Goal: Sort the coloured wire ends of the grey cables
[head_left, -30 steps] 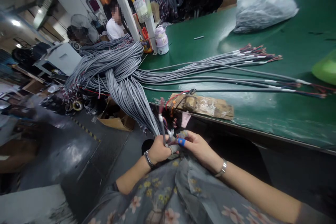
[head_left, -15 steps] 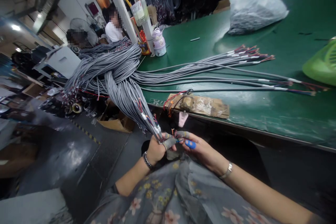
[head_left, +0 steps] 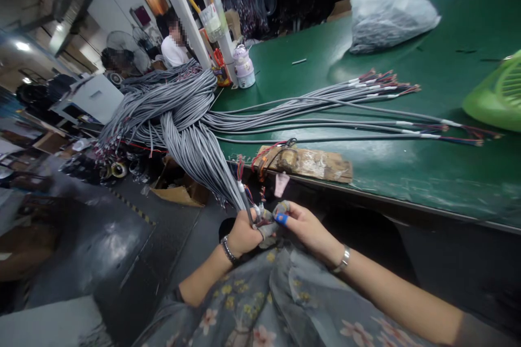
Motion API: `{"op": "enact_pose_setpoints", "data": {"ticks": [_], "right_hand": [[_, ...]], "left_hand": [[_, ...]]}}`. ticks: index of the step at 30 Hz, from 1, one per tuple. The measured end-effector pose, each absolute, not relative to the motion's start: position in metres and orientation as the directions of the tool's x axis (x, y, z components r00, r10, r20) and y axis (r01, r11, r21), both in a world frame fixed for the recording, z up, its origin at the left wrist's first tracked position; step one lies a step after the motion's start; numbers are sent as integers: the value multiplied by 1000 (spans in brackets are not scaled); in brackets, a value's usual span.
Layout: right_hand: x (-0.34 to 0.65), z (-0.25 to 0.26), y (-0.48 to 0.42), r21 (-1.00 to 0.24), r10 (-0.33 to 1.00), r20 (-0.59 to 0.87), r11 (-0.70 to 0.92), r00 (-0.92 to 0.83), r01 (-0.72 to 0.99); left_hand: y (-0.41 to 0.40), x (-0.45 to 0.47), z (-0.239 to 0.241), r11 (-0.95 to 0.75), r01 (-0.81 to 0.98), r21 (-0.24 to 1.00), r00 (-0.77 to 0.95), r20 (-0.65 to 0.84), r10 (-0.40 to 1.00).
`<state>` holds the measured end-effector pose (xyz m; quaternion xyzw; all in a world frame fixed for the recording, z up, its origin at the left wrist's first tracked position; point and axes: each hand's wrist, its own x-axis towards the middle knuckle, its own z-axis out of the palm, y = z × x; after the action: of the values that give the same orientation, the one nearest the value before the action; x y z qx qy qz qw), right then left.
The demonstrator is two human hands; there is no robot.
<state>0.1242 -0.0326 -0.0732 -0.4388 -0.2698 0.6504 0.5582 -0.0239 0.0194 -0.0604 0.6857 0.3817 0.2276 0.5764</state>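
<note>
My left hand [head_left: 244,236] is closed round the ends of grey cables [head_left: 195,146] that hang off the green table's [head_left: 407,168] edge into my lap. One cable end [head_left: 242,187] with red and blue wires sticks up above that fist. My right hand [head_left: 303,225], with grey finger covers and a blue fingertip, pinches thin coloured wires right beside the left hand. A silver bracelet is on each wrist. My flowered sleeves fill the bottom of the view.
A thick bundle of grey cables [head_left: 163,100] lies over the table's left end. A worn wooden block [head_left: 309,162] sits at the near edge. Further off are a clear plastic bag [head_left: 388,8], a green fan [head_left: 499,95], a white jar [head_left: 244,68] and two seated people [head_left: 173,43].
A cable end with red and blue wires now stands upright above my left fist. My right hand's blue fingertip has drawn back in against the left hand.
</note>
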Motion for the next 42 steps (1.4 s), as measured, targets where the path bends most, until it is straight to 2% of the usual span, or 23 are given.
{"op": "enact_pose_setpoints", "data": {"ticks": [3,5,10,13,16,22,32,37,42], "right_hand": [[122,-75,-31,-876,956,-278,-215,88,-432],[121,-79,-29,-868,943,-308,-224,127,-443],[127,-87,-28,-761,902,-372,-161,219,-629],[131,-87,-32,-683,915,-384,-191,125,-705],[132,-84,-36,-679,940,-342,-243,6,-692],[125,-71,-32,-794,970,-212,-244,-123,-557],[119,-79,-27,-804,957,-290,-263,-35,-534],[121,-78,-26,-882,964,-264,-237,11,-407],[120,-80,-30,-851,959,-282,-250,0,-462]], "left_hand": [[17,-22,-66,-70,253,965,616,-105,781],[17,-20,-66,-22,254,967,589,-136,796],[20,-19,-57,152,90,984,378,-175,909],[22,-20,-54,177,25,984,338,-175,925],[21,-22,-56,157,54,986,353,-166,921],[17,-22,-54,88,170,981,448,-157,880],[20,-25,-59,-21,278,960,585,-152,797],[21,-27,-72,-114,297,948,651,-113,751],[20,-23,-63,-8,254,967,564,-142,814]]}}
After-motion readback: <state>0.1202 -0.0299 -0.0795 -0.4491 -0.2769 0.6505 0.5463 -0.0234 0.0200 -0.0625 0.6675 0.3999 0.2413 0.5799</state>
